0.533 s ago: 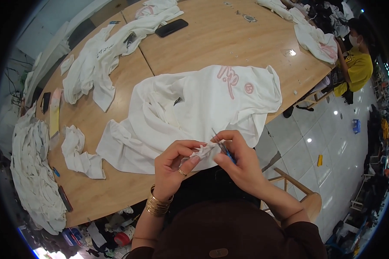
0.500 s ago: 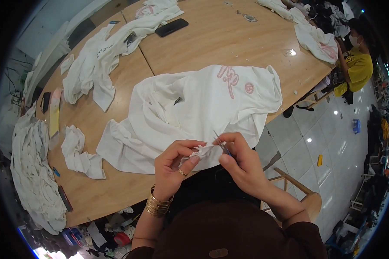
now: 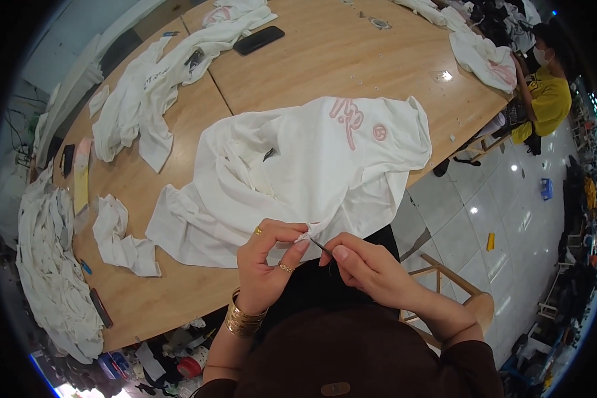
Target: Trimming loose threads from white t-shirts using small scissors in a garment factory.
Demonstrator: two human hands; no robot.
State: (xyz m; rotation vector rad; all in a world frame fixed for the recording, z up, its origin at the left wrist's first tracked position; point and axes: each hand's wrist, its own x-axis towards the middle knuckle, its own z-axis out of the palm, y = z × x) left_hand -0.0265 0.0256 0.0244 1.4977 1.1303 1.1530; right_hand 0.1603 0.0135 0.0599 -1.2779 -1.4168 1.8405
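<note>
White garment (image 3: 298, 152): matt cloth, softly wrinkled
Thin tool (image 3: 321, 247): smooth, seemingly metal
Bangles (image 3: 244, 318): glossy metal
Tabletop (image 3: 318, 60): smooth wood-grained surface, faint sheen
Floor (image 3: 461, 222): glossy, smooth tiles
Stool (image 3: 482, 309): smooth wood

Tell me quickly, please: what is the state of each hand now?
Left hand: closed, pinching the edge of the white garment.
Right hand: closed, holding a slim pointed tool, its handle hidden.

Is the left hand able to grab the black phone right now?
Probably not: the left hand pinches part of the white garment, and the black phone lies beyond that garment, farther across the table.
</note>
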